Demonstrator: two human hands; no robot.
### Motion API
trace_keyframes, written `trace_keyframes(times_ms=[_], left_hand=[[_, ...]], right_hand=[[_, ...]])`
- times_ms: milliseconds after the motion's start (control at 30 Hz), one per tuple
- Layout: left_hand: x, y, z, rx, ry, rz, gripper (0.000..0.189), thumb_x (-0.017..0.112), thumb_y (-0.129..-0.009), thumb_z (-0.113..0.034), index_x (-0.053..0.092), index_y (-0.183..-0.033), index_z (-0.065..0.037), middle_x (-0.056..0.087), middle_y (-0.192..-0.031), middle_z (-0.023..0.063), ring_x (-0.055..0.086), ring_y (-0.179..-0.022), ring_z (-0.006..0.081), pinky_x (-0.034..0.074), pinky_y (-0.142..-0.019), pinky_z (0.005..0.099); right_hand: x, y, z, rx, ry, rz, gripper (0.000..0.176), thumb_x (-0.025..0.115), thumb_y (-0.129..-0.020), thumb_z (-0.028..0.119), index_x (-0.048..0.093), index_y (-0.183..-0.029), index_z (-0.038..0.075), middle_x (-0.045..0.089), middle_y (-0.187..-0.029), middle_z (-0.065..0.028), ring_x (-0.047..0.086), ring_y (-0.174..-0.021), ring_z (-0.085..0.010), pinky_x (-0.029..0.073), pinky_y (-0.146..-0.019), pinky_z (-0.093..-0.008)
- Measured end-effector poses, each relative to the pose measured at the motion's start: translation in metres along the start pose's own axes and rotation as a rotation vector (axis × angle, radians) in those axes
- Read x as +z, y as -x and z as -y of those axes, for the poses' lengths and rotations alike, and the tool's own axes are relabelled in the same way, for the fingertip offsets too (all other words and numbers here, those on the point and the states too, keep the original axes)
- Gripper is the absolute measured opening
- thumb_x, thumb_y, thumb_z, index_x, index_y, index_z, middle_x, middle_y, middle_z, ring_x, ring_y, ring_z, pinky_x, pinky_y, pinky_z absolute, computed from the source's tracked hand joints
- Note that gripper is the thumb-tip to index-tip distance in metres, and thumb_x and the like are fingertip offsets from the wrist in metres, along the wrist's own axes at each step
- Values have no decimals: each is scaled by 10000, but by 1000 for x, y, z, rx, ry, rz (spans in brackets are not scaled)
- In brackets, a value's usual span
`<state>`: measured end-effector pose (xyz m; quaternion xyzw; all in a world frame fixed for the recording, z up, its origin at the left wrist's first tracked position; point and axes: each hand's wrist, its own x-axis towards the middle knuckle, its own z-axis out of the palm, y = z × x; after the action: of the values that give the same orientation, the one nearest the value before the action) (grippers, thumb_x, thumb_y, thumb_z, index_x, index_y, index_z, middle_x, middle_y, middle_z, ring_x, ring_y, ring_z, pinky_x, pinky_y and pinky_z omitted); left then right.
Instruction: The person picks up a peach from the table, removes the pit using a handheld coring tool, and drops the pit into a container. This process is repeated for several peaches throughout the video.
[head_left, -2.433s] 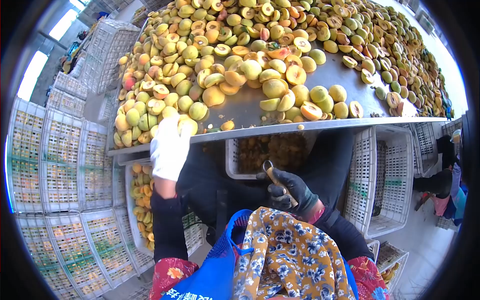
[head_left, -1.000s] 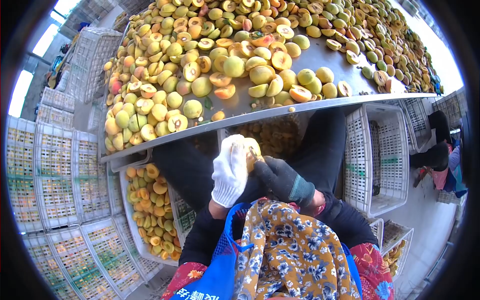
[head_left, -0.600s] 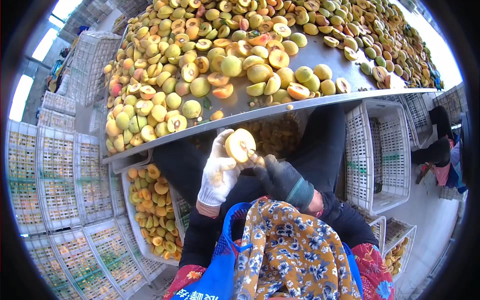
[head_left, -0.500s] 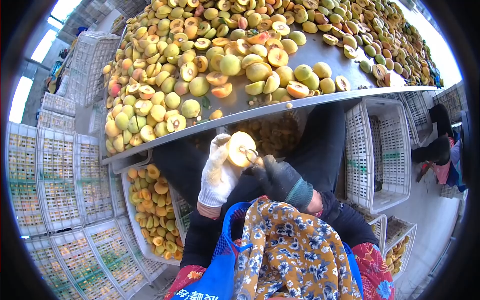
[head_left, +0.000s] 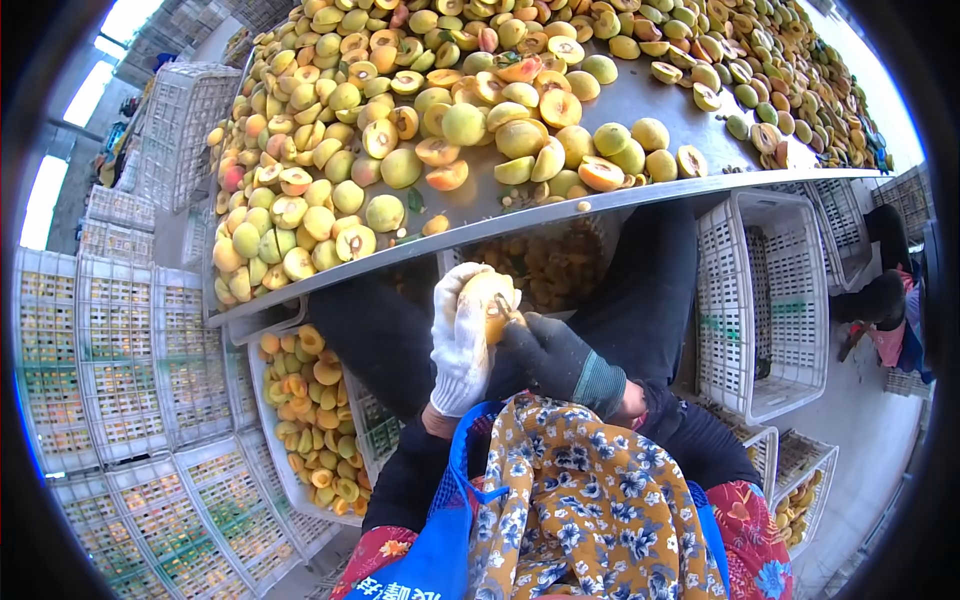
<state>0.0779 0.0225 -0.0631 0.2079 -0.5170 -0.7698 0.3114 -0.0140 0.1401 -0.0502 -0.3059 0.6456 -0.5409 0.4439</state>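
A halved yellow peach sits in my left hand, which wears a white glove with its fingers wrapped round the fruit. The cut side is turned toward my right hand, in a dark glove with a green cuff. That hand is closed on a small metal pitting tool, whose tip meets the peach near its middle. Most of the tool is hidden by the fingers and the fruit. Both hands are above my lap, just below the near edge of a metal table heaped with halved peaches.
A crate of peach halves stands at my left, beside stacked white crates. On the right is a white plastic crate, with another crate holding fruit below it. A person's dark sleeve shows at the far right.
My left hand has moved slightly right and turned the peach, so its cut face points more toward my right hand. The tool's loop, visible before, is now mostly hidden against the fruit.
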Motion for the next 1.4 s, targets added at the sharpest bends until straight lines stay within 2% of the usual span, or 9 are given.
trace_keyframes(times_ms=[100, 167, 600, 700, 800, 900, 967, 1167, 1400], left_hand=[[2, 1, 12, 86, -155, -73, 343, 527, -1062, -213, 483, -1341, -19, 578, -1286, 148, 641, -1141, 228, 522, -1002, 344], [3, 2, 10, 214, -459, -56, 341, 519, -1064, -194, 474, -1352, -17, 572, -1288, 149, 637, -1147, 225, 523, -991, 343], [1, -2, 17, 70, 63, -8, 380, 509, -1080, -269, 455, -1356, -14, 550, -1293, 146, 633, -1164, 244, 541, -1008, 368], [-7, -4, 27, 276, -551, 10, 391, 536, -1065, -259, 454, -1357, -12, 553, -1302, 157, 632, -1161, 249, 532, -1008, 375], [-5, -4, 27, 154, -233, -48, 426, 639, -1020, -193, 452, -1371, -42, 565, -1291, 180, 617, -1179, 273, 553, -1010, 439], [-10, -12, 38, 531, -457, 6, 424, 620, -1027, -164, 423, -1385, -50, 535, -1330, 176, 610, -1197, 278, 552, -1007, 427], [-10, -14, 32, 525, -507, 55, 436, 604, -1038, -182, 400, -1398, -47, 519, -1352, 174, 600, -1214, 287, 543, -1015, 432], [-3, -18, 6, -123, 98, 64, 285, 530, -1072, -188, 512, -1307, -27, 598, -1270, 161, 625, -1140, 229, 550, -947, 361], [9, -9, 2, -80, -494, -72, 246, 592, -1046, -180, 590, -1228, -15, 693, -1018, 127, 687, -846, 183, 572, -772, 304]], right_hand=[[-13, 0, 13, 127, -145, 111, 465, 443, -1092, 392, 624, -1088, -36, 674, -899, -218, 670, -861, -321, 521, -781, -372], [-9, -2, 1, -93, 109, 22, 419, 475, -1085, 361, 621, -1060, -31, 674, -882, -233, 678, -836, -355, 523, -748, -392], [-1, 4, -3, -123, 381, -121, 244, 562, -1047, 228, 562, -997, -11, 666, -807, -279, 673, -780, -465, 514, -620, -477], [0, 2, -7, -154, 341, -123, 315, 545, -1061, 283, 585, -989, -21, 676, -799, -246, 678, -714, -411, 518, -629, -451], [0, 0, -7, -42, -12, -70, 402, 534, -1068, 367, 629, -1005, -18, 668, -778, -131, 622, -626, -237, 493, -597, -365], [-17, -2, 4, 230, -503, 234, 471, 521, -1067, 442, 659, -1038, -8, 623, -782, -24, 518, -613, -90, 433, -564, -272], [-26, -9, -8, -38, -342, 272, 443, 529, -1065, 387, 642, -1092, -40, 650, -822, -106, 622, -685, -168, 503, -597, -309], [-28, -14, -9, 349, -369, 182, 449, 504, -1071, 392, 654, -1125, -27, 654, -821, -95, 642, -717, -176, 504, -614, -289], [-31, -11, -12, 117, -266, 273, 472, 522, -1057, 435, 715, -1017, 6, 651, -805, -54, 596, -723, -126, 474, -665, -283]])
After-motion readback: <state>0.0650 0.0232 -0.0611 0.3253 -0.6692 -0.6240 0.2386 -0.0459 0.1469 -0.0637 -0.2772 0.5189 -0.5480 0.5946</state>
